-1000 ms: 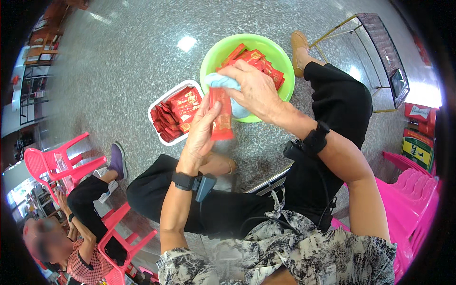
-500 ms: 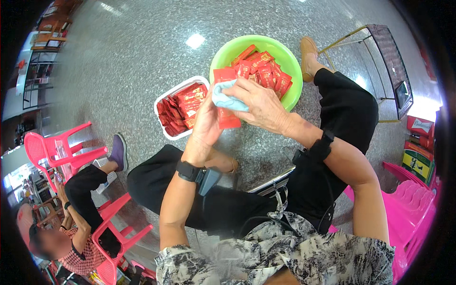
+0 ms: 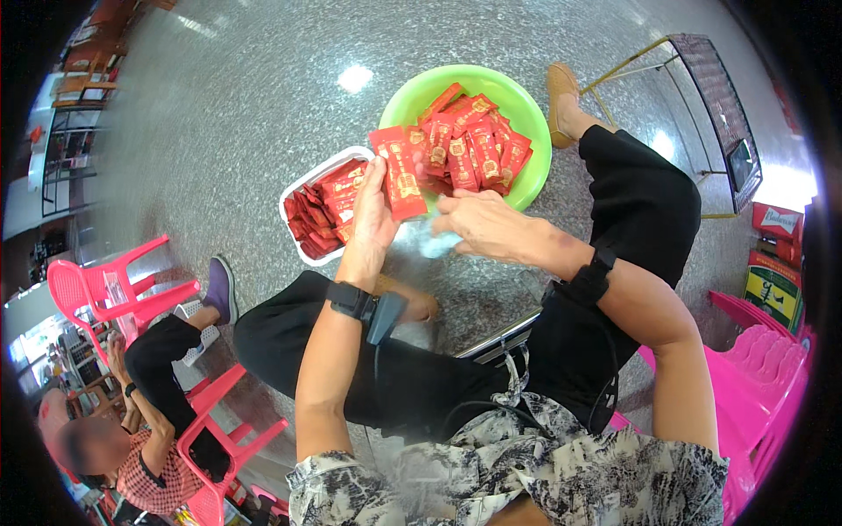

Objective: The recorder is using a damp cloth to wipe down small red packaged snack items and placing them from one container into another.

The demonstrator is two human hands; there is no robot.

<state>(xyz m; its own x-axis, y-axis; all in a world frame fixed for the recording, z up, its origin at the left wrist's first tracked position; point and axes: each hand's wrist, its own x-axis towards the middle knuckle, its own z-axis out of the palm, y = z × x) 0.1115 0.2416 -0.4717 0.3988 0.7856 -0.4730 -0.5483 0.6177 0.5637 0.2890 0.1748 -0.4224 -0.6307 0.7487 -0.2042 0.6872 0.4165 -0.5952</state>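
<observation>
My left hand (image 3: 372, 221) grips a flat red packet (image 3: 399, 175) with gold print by its left side, holding it up between the two containers. Bunched in my right hand (image 3: 493, 228) is a light blue cloth (image 3: 431, 238), smeared by motion, just below the packet's lower end. Beyond my right hand, a lime green basin (image 3: 402, 112) holds a loose heap of similar red packets (image 3: 481, 151). Left of my left hand, a white basket (image 3: 289, 230) contains more red packets (image 3: 320, 206), some stacked in rows.
A metal-framed stand (image 3: 715, 114) with a phone (image 3: 742, 162) on it is at the right. Stacked pink chairs (image 3: 754, 377) and boxes (image 3: 776, 280) lie below it. At the left, another person (image 3: 162, 460) sits on a pink chair (image 3: 215, 438) beside a second pink chair (image 3: 96, 285).
The cloth has come off the packet, moving down with my right hand. The packet's printed face now shows, still in my left hand. The view has shifted slightly.
</observation>
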